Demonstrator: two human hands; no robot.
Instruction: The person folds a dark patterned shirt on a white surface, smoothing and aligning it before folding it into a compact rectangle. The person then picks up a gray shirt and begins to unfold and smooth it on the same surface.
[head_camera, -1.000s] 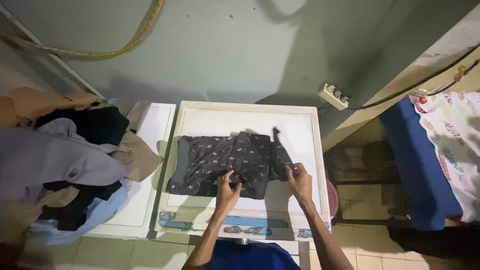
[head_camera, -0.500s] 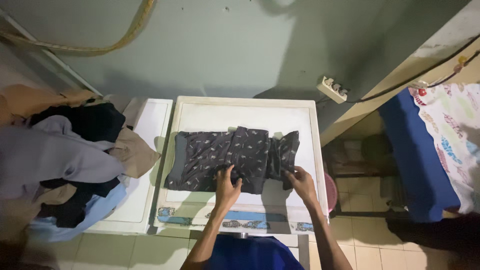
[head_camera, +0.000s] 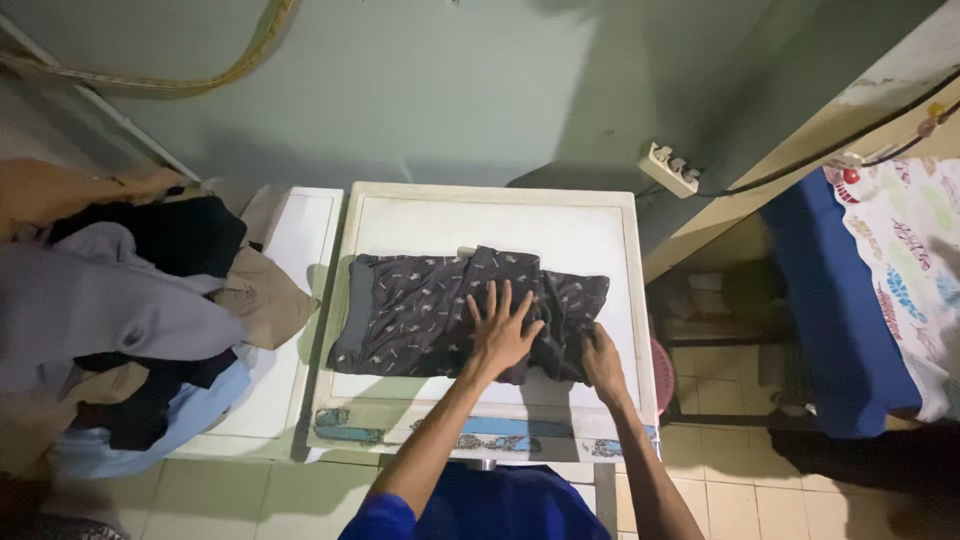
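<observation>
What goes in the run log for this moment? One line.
left hand: flat on dark shorts | right hand: gripping shorts' edge | washer lid

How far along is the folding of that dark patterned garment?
Partly done: the dark patterned garment already lies in a compact rectangle on the white washer lid. The left hand presses it flat while the right hand grips its lower right edge. The clothes pile beside it remains unfolded.

This is a laundry corner in a home: a white washing machine (head_camera: 640, 300) stands on a tiled floor (head_camera: 250, 500), with a heap of clothes (head_camera: 120, 310) beside it and a bed (head_camera: 850, 300) nearby.
</observation>
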